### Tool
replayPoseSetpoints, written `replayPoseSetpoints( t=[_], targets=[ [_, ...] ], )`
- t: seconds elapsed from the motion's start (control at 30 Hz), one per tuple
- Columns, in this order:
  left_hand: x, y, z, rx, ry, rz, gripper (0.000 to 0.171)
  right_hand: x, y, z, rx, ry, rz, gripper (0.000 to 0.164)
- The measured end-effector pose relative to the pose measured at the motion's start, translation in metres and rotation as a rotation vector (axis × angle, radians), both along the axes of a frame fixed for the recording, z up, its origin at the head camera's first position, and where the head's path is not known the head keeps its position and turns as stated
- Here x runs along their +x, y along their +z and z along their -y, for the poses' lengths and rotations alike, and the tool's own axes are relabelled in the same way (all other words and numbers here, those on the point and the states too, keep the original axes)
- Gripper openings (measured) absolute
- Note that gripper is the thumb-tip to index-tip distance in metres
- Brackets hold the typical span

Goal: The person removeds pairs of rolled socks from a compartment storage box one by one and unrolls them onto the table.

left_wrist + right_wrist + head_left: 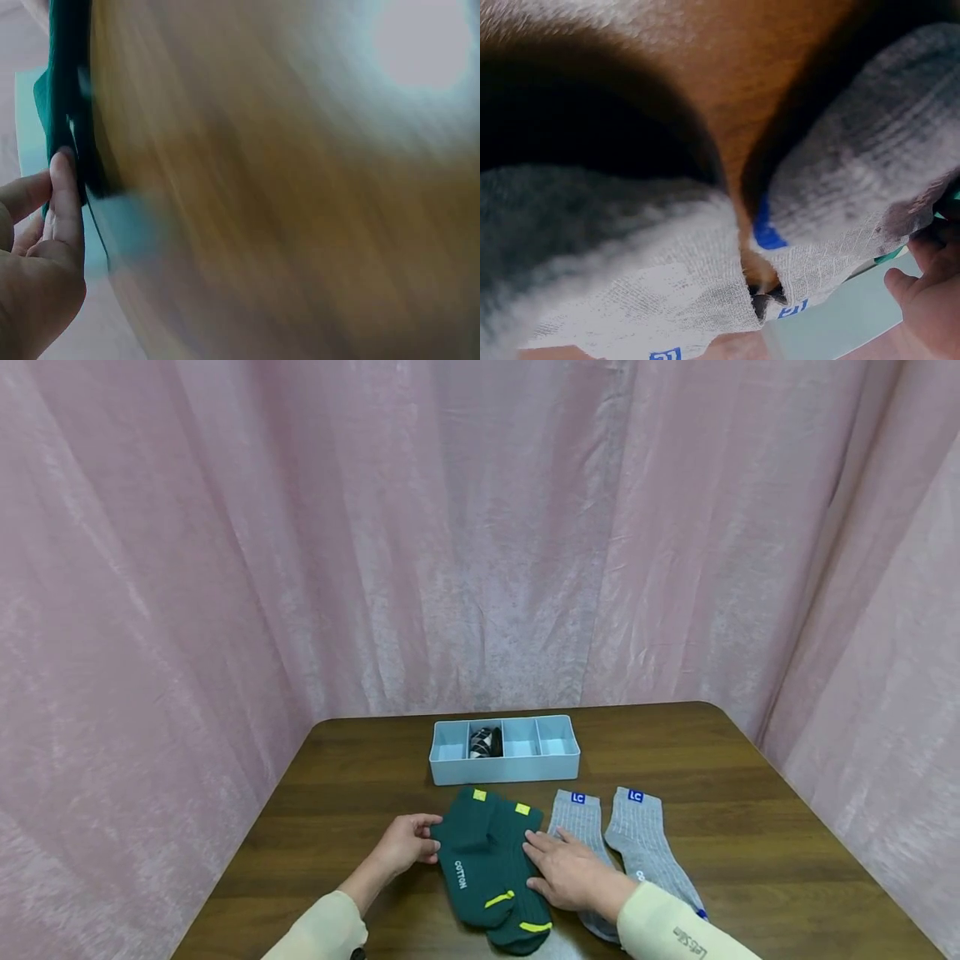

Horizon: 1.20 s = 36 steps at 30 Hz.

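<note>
Two dark green socks (463, 843) with yellow tabs and yellow toe marks lie overlapped on the table; the left one covers part of the right one. My left hand (408, 845) pinches the outer edge of the left sock. In the left wrist view, its thumb and fingers meet on the green fabric (67, 90). My right hand (572, 870) rests on the right green sock with its fingers extended. Beneath that hand and sleeve, a grey ribbed sock (576, 817) with a blue tab is partly hidden. A second grey sock (643, 837) lies farther right.
Behind the socks stands a light blue box (510, 769) with several compartments. A black-and-white patterned bundle (482, 742) sits in its second compartment from the left. The wooden table (750, 827) ends at pink curtains (510, 568).
</note>
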<state>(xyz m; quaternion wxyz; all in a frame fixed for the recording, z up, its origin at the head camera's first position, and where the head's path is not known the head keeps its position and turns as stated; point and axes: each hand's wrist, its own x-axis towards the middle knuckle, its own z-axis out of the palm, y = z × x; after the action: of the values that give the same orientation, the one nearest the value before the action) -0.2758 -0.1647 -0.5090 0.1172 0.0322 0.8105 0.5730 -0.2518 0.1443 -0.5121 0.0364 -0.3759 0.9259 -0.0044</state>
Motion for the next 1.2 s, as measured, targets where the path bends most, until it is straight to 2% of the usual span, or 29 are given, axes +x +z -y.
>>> replayPoseSetpoints(
  t=[0.07, 0.1, 0.23, 0.3, 0.33, 0.43, 0.5, 0.57, 0.67, 0.9, 1.1, 1.2],
  targets=[
    [0.001, 0.001, 0.01, -0.056, 0.003, -0.024, 0.045, 0.0, 0.001, 0.001, 0.0, -0.003, 0.0, 0.057],
    [0.002, 0.002, 0.014, -0.12, 0.0, -0.061, 0.044, 0.0, 0.002, 0.001, 0.002, -0.007, 0.001, 0.057],
    [0.003, 0.006, 0.017, -0.42, -0.024, -0.277, 0.039, 0.001, 0.004, 0.004, -0.004, -0.029, 0.014, 0.059],
    [0.003, 0.008, 0.011, -0.554, -0.066, -0.381, 0.038, 0.001, 0.004, 0.005, -0.012, -0.03, 0.023, 0.062],
    [0.003, 0.008, 0.008, -0.597, -0.102, -0.402, 0.039, 0.001, 0.004, 0.006, -0.015, -0.027, 0.029, 0.065],
    [0.005, 0.008, -0.005, -0.725, -0.257, -0.4, 0.053, 0.0, 0.002, 0.007, -0.012, -0.005, 0.039, 0.073],
    [0.009, 0.006, -0.011, -0.81, -0.366, -0.358, 0.072, -0.001, 0.0, 0.006, -0.001, 0.005, 0.041, 0.079],
    [0.013, 0.003, -0.016, -0.874, -0.441, -0.312, 0.09, -0.003, -0.001, 0.004, 0.0, 0.009, 0.049, 0.083],
    [0.018, 0.002, -0.018, -0.911, -0.498, -0.263, 0.104, -0.005, 0.001, 0.001, -0.004, -0.004, 0.07, 0.085],
    [0.028, 0.007, -0.016, -0.904, -0.556, -0.215, 0.105, -0.01, 0.001, -0.005, -0.003, -0.031, 0.115, 0.088],
    [0.037, 0.006, -0.023, -0.899, -0.564, -0.244, 0.104, -0.008, 0.003, -0.005, -0.004, -0.047, 0.138, 0.086],
    [0.037, 0.006, -0.025, -0.871, -0.537, -0.272, 0.099, -0.005, 0.006, -0.005, -0.023, -0.053, 0.154, 0.084]
  ],
)
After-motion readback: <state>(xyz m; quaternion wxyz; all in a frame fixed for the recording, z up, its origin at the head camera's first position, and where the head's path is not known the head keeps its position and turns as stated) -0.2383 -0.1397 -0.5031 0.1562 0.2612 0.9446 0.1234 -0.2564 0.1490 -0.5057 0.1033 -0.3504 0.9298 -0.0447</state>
